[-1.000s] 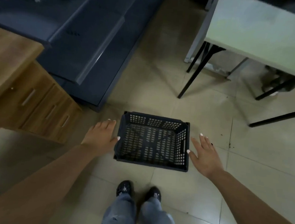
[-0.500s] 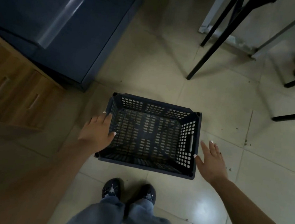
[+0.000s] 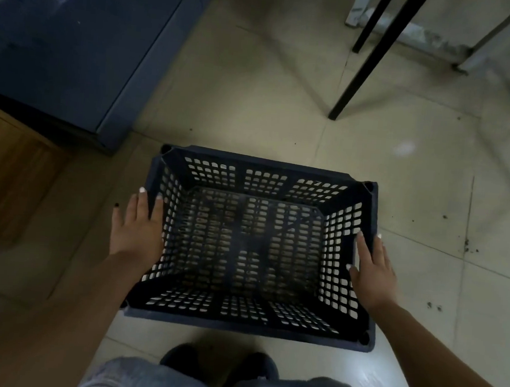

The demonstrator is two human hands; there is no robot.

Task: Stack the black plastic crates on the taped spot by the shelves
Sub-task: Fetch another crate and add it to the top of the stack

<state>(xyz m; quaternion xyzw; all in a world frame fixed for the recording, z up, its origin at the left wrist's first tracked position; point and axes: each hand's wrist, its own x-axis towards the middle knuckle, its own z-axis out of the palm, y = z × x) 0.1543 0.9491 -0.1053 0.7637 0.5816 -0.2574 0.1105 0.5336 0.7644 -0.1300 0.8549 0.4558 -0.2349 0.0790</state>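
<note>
Here, the left hand point(image 3: 137, 233) and right hand point(image 3: 371, 268) are pressing straight fingers against opposite short walls of the empty black perforated plastic crate point(image 3: 252, 245). Probably they are bracing it for a balanced lift off the tiled floor point(image 3: 255, 101).

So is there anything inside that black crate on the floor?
No, the black crate holds nothing: its perforated bottom shows bare, with a hand at each side wall.
</note>
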